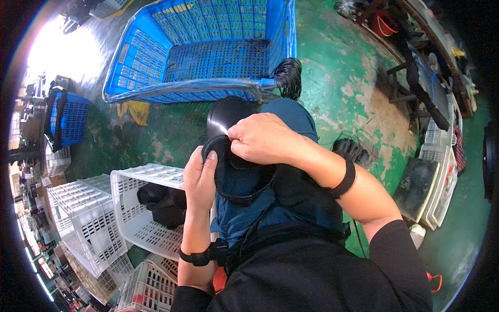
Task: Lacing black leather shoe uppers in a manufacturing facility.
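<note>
Over my lap lies a black cap-like piece (228, 115), with a smooth, shiny rounded part at the far end and a curved, fabric-looking band (240, 198) looping toward me. I cannot make out its exact kind. My left hand (200, 174) pinches the band's left side between thumb and fingers, the thumb on top. Closed into a loose fist, my right hand (260, 138) grips the piece near where the shiny part meets the band. Its fingertips are hidden. Dark straps circle both my forearms, and blue cloth covers my knees.
A large blue crate (200, 89) stands ahead, with a bundle of black cords (288, 78) at its near right corner. To my left, a tipped white crate (120, 208) holds black pieces (165, 205). More white crates (83, 223) stand beyond it. A bench (436, 47) lines the right.
</note>
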### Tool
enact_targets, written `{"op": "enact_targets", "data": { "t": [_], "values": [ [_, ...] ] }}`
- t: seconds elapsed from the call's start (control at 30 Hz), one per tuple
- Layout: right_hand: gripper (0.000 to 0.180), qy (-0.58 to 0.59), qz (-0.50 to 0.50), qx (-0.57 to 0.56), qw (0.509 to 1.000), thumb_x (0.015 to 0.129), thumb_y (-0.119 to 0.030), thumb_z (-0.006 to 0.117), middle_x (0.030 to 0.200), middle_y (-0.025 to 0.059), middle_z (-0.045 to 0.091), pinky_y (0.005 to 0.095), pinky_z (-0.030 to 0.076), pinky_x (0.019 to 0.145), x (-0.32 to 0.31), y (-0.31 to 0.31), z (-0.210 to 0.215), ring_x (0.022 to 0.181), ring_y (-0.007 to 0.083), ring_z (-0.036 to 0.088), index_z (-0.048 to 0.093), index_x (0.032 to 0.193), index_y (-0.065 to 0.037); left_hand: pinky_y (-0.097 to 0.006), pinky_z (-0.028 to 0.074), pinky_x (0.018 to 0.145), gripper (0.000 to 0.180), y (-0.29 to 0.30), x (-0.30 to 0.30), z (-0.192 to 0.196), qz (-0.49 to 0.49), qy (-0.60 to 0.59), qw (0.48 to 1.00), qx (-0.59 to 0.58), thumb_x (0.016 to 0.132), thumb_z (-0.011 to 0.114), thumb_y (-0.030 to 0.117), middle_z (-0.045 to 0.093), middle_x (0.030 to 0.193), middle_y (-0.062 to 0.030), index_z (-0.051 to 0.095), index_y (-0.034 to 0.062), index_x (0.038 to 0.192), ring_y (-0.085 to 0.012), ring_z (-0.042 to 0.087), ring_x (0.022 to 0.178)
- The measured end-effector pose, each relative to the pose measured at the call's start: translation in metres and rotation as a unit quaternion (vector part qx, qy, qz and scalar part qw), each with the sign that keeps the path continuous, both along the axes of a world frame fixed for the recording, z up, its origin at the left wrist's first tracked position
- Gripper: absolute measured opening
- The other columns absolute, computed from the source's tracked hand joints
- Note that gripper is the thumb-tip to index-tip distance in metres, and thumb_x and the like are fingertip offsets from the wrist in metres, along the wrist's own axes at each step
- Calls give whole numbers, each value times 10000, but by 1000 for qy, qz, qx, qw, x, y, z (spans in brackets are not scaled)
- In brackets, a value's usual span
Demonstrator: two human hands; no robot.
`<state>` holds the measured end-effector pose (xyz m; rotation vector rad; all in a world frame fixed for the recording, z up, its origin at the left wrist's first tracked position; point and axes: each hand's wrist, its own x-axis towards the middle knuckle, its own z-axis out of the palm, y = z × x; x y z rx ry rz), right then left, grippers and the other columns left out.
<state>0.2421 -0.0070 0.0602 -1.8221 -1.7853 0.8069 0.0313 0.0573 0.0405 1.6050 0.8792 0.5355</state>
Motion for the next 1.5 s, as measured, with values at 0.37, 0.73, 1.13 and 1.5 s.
{"op": "enact_targets", "data": {
  "t": [0.37,0.73,1.13,1.5],
  "values": [
    [233,-37,-33,74,996,884,-247,628,1011,203,711,569,565,836,-7,-4,-13,966,444,697,743,989,-74,-267,473,831,66,12,31,2,57,-6,994,-98,983,658,38,633,958,-12,666,17,1045,-112,579,915],
    [393,65,-62,-100,991,1006,-401,623,1082,169,752,470,550,915,103,-128,30,1062,360,708,697,1220,-79,-396,528,764,293,145,-105,77,196,-427,881,49,1060,629,383,616,966,-77,591,122,1188,-213,586,866],
    [96,181,-369,255,875,1001,-120,698,755,-51,579,206,370,538,152,-197,171,611,33,503,686,974,-29,-384,541,904,314,120,-65,196,75,-436,891,102,1068,640,176,679,1094,-82,583,30,1340,-201,656,951],
    [166,387,-72,359,846,955,-190,789,854,-2,688,240,493,730,54,-54,230,779,77,620,727,947,-36,-351,604,871,189,23,81,287,-147,-393,894,156,1054,647,122,757,960,-119,645,-9,1192,-213,747,908]
  ]
}}
